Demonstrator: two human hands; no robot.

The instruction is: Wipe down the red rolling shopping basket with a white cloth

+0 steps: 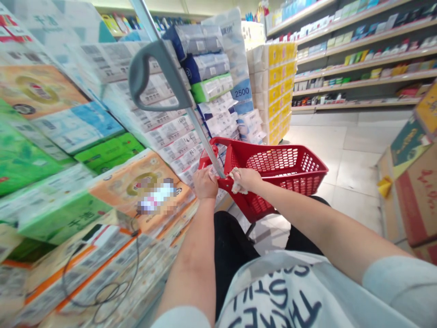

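Our red basket (293,175) is right in front of us, by our knees in black pants (232,241). It has lots of little holes in its sides. A shiny pole (203,132) goes up from its near end, leaning, with a big gray handle (164,75) on top. Our left hand (206,183) is closed around the near end, next to the pole. Our right hand (246,180) squeezes a crumpled cloth (238,181) against the red edge, close by. To our left are big piles of packs (112,155) and a loopy black wire (112,296). Past the basket, yellow and white packs (273,91) stand near long shelves (365,59). Boxes (419,182) sit on our right.
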